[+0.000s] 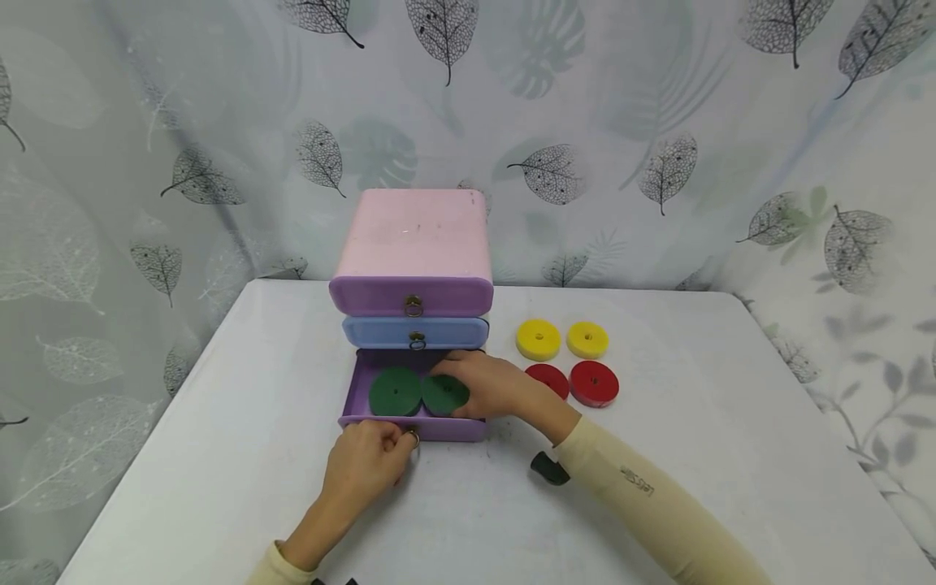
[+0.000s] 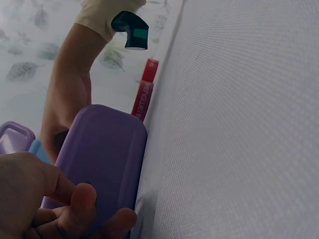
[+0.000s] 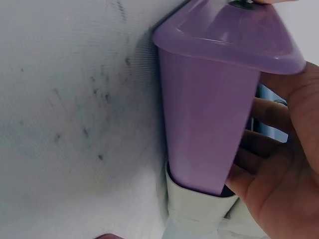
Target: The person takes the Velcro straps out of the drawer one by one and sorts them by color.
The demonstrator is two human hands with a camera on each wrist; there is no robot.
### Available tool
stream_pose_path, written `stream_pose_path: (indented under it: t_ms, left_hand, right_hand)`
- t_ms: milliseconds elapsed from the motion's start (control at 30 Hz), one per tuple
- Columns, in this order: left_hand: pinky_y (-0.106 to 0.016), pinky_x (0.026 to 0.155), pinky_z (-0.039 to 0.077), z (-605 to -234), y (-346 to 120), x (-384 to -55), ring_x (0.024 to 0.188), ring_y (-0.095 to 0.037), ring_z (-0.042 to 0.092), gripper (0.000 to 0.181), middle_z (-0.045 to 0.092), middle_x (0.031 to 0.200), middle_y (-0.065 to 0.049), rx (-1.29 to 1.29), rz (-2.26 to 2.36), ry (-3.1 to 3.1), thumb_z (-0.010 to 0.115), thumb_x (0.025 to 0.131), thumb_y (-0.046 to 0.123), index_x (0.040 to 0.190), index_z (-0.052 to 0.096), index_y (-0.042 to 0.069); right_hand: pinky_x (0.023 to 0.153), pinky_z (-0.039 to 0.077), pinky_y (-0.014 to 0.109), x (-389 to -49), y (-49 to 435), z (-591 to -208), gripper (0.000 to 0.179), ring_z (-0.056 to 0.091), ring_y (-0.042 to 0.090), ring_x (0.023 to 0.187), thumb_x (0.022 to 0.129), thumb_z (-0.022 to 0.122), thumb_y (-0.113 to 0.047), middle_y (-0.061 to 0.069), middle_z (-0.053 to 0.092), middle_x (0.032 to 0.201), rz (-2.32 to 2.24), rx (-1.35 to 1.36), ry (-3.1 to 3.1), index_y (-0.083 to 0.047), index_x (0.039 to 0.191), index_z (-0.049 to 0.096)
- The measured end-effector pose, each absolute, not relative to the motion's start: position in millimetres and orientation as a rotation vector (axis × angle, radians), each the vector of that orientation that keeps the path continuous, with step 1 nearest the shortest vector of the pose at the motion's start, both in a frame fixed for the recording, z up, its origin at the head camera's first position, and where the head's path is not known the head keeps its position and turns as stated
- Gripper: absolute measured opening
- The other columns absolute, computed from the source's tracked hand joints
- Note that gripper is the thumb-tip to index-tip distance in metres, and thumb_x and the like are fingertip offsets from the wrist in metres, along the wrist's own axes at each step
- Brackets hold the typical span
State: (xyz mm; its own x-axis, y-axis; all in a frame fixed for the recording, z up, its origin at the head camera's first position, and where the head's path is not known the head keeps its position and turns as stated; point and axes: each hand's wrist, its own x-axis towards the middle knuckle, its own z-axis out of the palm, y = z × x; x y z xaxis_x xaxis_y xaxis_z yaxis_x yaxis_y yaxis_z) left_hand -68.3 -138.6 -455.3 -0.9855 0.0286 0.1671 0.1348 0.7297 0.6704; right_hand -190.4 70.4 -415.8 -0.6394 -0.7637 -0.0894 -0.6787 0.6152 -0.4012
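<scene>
A small chest has a pink top [image 1: 420, 231] and three drawers; the bottom purple drawer [image 1: 449, 431] is pulled out. Two green discs with small centre holes lie side by side in it, a left one [image 1: 395, 392] and a right one [image 1: 444, 396]. My left hand [image 1: 368, 459] pinches the ring pull [image 1: 413, 439] on that drawer's front. Reaching over the drawer's right side, my right hand [image 1: 486, 383] grips the right green disc, thumb at its near edge, fingers on the far side. In the right wrist view, the drawer wall [image 3: 209, 114] hides the discs and the fingertips.
Right of the chest on the white table [image 1: 702, 422] lie two yellow discs [image 1: 538, 340] and two red discs [image 1: 594, 383]. One red disc is partly behind my right wrist. The blue middle drawer [image 1: 380, 331] and purple top drawer [image 1: 366, 296] are closed. A leaf-patterned curtain [image 1: 468, 122] hangs behind.
</scene>
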Motion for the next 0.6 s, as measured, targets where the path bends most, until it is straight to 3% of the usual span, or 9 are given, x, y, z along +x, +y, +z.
stream_pose_path:
  t_ms: [433,600]
  left_hand:
    - [-0.026,0.040,0.030,-454,-139,-67,0.038,-0.003,0.043,0.041,0.043,0.041,0.018,-0.150,-1.106,-2.766,0.069,0.088,0.014,0.051,0.054,0.023]
    - [-0.026,0.040,0.029,-454,-139,-67,0.038,-0.003,0.043,0.040,0.043,0.041,0.018,-0.158,-1.110,-2.767,0.069,0.088,0.013,0.052,0.054,0.022]
  right_hand:
    - [0.091,0.051,0.029,-190,83,-407,0.052,0.059,0.014,0.105,0.084,0.085,-0.017,-0.001,0.067,0.125,-0.673,-1.281,2.533,-0.012,0.133,0.068]
    - [0.092,0.051,0.031,-189,89,-406,0.051,0.058,0.015,0.106,0.083,0.084,-0.014,-0.001,0.067,0.126,-0.802,-1.293,2.487,-0.011,0.132,0.068]
